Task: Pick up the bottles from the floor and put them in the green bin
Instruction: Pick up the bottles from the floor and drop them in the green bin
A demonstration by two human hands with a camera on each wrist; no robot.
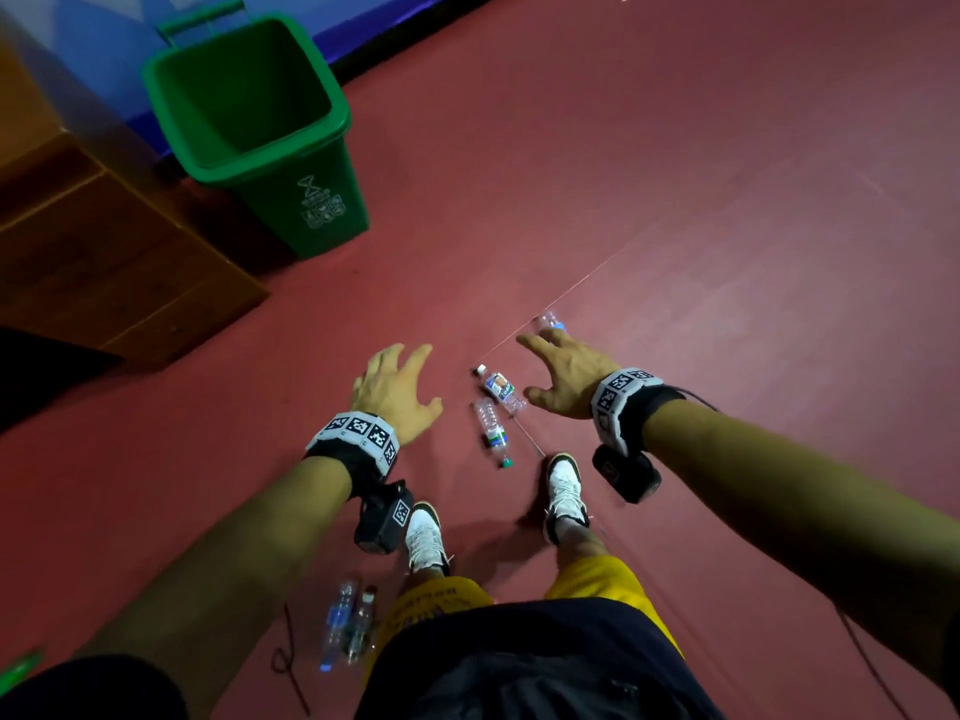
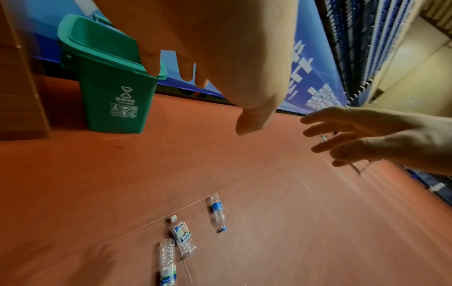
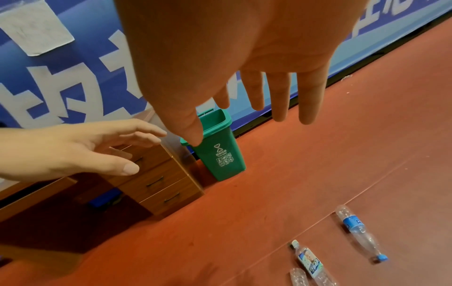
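Observation:
The open green bin [image 1: 291,210] stands upright at the far left, by the wall. Three clear plastic bottles lie on the red floor between my hands: a white-capped one with a picture label [image 1: 500,388], a green-labelled one [image 1: 492,431] and a blue-labelled one [image 2: 217,211], which the head view shows half hidden under my right fingers. Two more bottles [image 1: 345,626] lie by my left leg. My left hand [image 1: 397,392] and right hand [image 1: 563,376] hover above the floor with fingers spread, holding nothing.
A wooden drawer cabinet [image 3: 156,178] stands left of the bin. A blue banner wall [image 3: 73,81] runs behind both. My feet in white shoes [image 1: 566,491] stand just behind the bottles. A dark cord [image 1: 288,662] lies on the floor at lower left.

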